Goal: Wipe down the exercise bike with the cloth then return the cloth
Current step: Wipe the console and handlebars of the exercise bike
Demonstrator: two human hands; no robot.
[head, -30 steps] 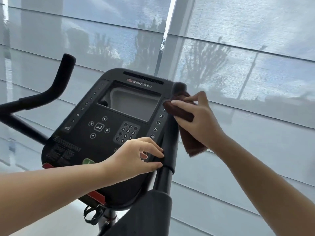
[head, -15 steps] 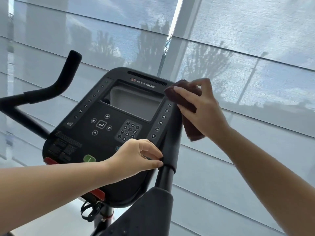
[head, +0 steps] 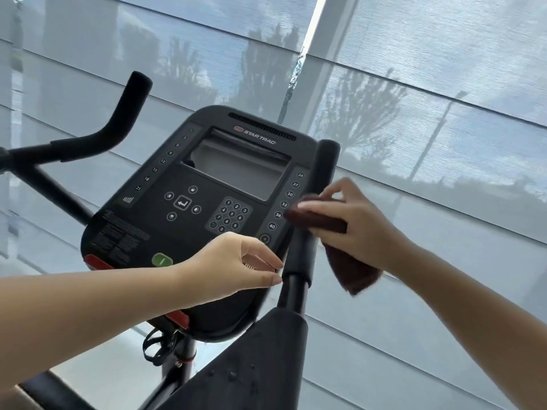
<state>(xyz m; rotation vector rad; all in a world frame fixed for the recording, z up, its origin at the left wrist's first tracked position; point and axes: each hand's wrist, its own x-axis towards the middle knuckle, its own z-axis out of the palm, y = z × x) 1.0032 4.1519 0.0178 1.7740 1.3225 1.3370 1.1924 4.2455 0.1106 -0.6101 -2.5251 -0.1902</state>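
The exercise bike's black console (head: 189,208) fills the middle of the view, with a keypad and a grey screen. Its right handlebar grip (head: 321,173) rises beside the console's right edge. My right hand (head: 355,223) grips a dark brown cloth (head: 352,267) wrapped round the middle of that grip, and a loose end hangs below my palm. My left hand (head: 233,261) rests at the console's lower right edge, fingers curled with thumb and fingertips close together; whether they pinch the edge is unclear.
The left handlebar (head: 118,119) curves up at the left. A black padded part (head: 260,359) of the bike sits low in front of me. Sheer window blinds (head: 414,84) fill the background close behind the bike.
My right hand has slid the cloth down the right handlebar grip, from its top to its middle, baring the tip. My left hand has stayed at the console's edge.
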